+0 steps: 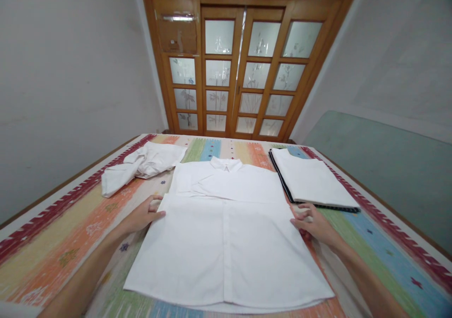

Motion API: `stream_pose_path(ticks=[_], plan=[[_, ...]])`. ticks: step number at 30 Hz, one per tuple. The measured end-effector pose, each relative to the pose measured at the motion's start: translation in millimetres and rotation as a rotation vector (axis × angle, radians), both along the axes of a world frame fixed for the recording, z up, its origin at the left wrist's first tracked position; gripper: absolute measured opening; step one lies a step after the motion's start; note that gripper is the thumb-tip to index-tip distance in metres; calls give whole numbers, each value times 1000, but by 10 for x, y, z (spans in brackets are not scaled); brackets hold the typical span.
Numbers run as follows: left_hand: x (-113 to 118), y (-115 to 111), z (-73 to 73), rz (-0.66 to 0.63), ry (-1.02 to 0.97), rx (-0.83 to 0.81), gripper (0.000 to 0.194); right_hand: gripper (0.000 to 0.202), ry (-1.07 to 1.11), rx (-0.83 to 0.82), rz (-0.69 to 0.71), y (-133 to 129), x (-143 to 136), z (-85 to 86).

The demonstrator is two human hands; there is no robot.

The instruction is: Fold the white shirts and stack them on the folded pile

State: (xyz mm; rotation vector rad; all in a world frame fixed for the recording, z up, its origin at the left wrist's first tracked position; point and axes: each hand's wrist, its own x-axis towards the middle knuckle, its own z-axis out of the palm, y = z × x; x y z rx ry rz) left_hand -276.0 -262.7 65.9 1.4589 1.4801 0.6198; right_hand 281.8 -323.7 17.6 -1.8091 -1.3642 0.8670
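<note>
A white button-front shirt (190, 242) lies spread in front of me, its collar (226, 164) at the far end and its hem toward me. Both sleeves seem tucked in, with folds of cloth showing across the chest. At the shirt's left edge, about halfway up, my left hand (145, 214) pinches the cloth between thumb and curled fingers. My right hand (314, 223) grips the opposite edge at about the same height, thumb on top. Some fingertips of both hands are hidden by the cloth.
A crumpled white garment (151, 160) lies at the far left. Folded white cloth (314, 177) sits on a dark layer at the right. All rest on a striped, colourful tablecloth (70, 242). Wooden glazed doors (243, 73) stand beyond, and a pale green panel (388, 167) leans at right.
</note>
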Motion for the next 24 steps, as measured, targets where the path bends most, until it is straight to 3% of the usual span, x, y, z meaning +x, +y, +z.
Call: stream_pose_path(ticks=[2,5,8,12,18,24], plan=[[28,-39,56,-4,-144,-62,91,67,45,-45,-6,-50,-24,36],[50,-65,106,-25,-293,-129,100,70,78,-63,93,-111,-89,117],[28,-55,101,-44,-304,-94,85,76,154,-79,133,-144,-131,208],[-39,2,107,-6,-268,24,61,64,324,-32,153,-129,-100,323],[-51,353,205,101,-236,166,62,56,366,183,-3,165,-87,499],[251,814,106,308,-202,257,60,60,364,237,-208,658,-288,497]])
